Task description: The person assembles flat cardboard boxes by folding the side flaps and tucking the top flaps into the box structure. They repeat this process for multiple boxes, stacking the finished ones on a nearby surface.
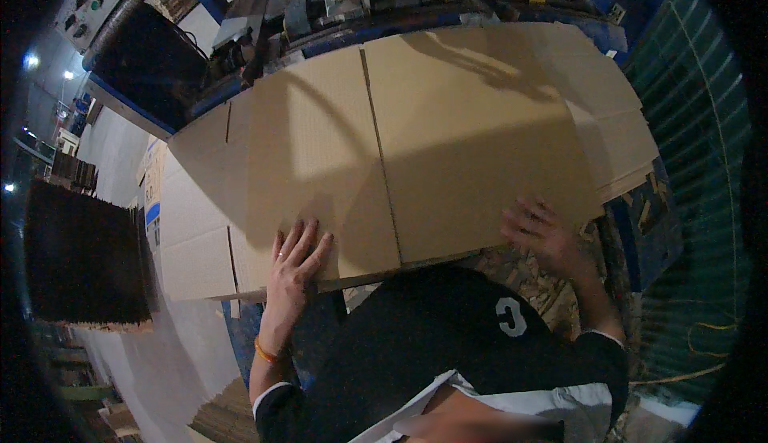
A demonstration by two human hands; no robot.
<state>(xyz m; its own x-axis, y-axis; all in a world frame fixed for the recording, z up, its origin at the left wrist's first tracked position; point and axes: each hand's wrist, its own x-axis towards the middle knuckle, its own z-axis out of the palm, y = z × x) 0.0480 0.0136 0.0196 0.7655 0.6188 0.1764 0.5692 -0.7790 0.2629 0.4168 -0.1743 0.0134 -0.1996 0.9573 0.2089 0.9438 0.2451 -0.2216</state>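
Grip of left hand (298,259) wide, fingers spread on brown cardboard sheet (472,163); right hand (546,237) blurred, fingers apart over near edge. Sheet lies atop paler cardboard (200,211), in front of machine (352,13).

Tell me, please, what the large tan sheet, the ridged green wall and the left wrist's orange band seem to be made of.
Tan sheet: matte corrugated cardboard, judging by its faint ribbing and dark slot-like line.
Green wall: dull-looking, probably painted metal, perhaps plastic, given its regular ridges.
Orange band: possibly cord or rubber; too small to tell its finish.
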